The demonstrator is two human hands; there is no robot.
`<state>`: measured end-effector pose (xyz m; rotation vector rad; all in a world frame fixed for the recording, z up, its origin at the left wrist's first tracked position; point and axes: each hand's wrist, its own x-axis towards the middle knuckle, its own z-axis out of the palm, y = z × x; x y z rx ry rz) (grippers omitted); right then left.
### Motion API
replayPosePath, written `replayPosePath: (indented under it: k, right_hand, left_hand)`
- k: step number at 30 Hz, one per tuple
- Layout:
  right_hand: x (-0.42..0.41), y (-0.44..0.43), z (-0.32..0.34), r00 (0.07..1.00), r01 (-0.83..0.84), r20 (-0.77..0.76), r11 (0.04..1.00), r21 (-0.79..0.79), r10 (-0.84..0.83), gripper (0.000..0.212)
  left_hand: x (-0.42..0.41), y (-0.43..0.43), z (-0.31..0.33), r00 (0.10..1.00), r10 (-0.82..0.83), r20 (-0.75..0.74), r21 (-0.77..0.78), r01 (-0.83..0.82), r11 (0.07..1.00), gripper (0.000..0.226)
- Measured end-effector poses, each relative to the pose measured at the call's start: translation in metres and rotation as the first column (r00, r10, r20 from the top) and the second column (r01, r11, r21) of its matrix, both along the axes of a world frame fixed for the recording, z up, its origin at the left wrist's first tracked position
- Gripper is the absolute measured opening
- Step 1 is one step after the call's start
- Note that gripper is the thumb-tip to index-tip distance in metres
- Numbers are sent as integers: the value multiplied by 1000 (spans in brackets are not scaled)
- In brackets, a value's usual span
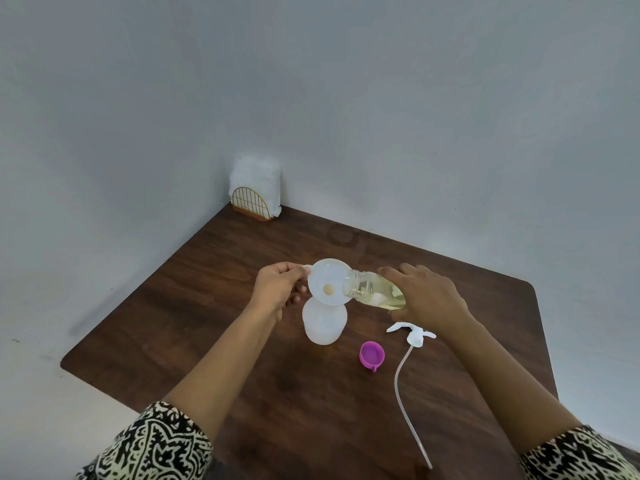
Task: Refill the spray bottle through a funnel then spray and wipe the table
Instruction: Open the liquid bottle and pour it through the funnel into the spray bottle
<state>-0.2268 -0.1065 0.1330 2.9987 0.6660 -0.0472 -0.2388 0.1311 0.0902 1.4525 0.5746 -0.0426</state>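
Above spray bottle: left hand pinches funnel; right hand grips tilted refill bottle, mouth over funnel.

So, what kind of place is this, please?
Probably a plain room at home, not certain: a dark wooden table set in a corner of bare grey walls, with a napkin holder.

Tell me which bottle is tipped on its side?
The clear bottle of yellowish liquid, held by the right hand; the white bottle stands upright under the funnel.
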Motion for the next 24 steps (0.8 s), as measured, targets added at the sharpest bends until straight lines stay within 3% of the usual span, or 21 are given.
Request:
replayPosePath:
  k: [24]
  right_hand:
    - [0,-1,5,1000,-16,6,1000,-6,16,68]
  left_hand:
    - [0,-1,2,1000,7,-10,16,-7,1000,7]
